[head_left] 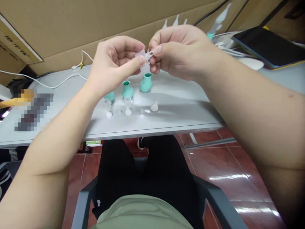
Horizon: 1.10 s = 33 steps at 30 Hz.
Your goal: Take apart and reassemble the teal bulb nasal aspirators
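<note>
Left fingers, right fingers: pinching clear plastic parts near rightmost open-mouthed green bulb; slack grip, I'd say, could drop one.

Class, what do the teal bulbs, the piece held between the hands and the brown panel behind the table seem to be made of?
Teal bulbs: probably rubber or silicone, smooth, softly matte, evenly coloured.
Held piece: likely plastic, possibly silicone; it looks translucent, with pale highlights.
Brown panel: apparently cardboard, dull, papery-looking.
</note>
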{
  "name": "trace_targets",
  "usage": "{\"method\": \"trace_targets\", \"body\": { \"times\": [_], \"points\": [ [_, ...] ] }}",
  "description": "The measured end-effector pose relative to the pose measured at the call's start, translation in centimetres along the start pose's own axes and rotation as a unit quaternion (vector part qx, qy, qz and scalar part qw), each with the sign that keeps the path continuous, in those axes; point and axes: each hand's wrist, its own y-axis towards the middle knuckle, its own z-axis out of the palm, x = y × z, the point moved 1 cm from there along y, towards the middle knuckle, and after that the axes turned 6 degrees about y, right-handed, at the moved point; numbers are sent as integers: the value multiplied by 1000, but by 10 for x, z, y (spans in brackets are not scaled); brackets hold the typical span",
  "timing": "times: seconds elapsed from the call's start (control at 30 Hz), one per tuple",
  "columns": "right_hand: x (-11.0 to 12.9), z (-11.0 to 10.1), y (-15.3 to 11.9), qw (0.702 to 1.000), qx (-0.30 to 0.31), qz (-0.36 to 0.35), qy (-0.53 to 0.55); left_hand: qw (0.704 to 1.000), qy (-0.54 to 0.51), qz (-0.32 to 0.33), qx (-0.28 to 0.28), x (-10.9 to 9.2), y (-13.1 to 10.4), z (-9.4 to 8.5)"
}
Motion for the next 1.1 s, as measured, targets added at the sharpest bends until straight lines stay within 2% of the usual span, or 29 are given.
{"method": "trace_targets", "body": {
  "times": [0.2, 0.3, 0.37, 0.5, 0.57, 0.63, 0.73, 0.83, 0.93, 1.0, 1.1],
  "points": [
    [2, 2, 1, 1000, -18, -13, 18, 999, -7, 13, -31, 0, 0, 1],
    [8, -2, 1, 998, -49, -36, 32, 997, -28, 25, -60, 1, -1, -2],
    [11, -5, 1, 996, -63, -61, 25, 997, -24, 52, -49, 4, -3, -3],
    [14, -6, -1, 991, -45, -130, 0, 989, 12, 139, -40, 8, -6, -2],
    [17, -8, -4, 991, -24, -133, -24, 987, 61, 142, -41, 6, -8, 0],
    [21, -13, -8, 992, 13, -100, -70, 985, 121, 123, -17, 2, -10, 2],
    [27, -21, -12, 980, 109, -1, -165, 979, 180, 99, 18, -6, -12, 3],
    [26, -25, -10, 941, 170, 136, -258, 971, 218, 93, 42, -13, -14, 4],
    [19, -25, -6, 900, 166, 226, -334, 960, 252, 96, 77, -17, -14, 8],
    [13, -27, -4, 889, 190, 217, -356, 948, 284, 92, 110, -20, -12, 11],
    [7, -31, -4, 880, 256, 137, -376, 930, 328, 90, 137, -21, -11, 17]
  ]
}}
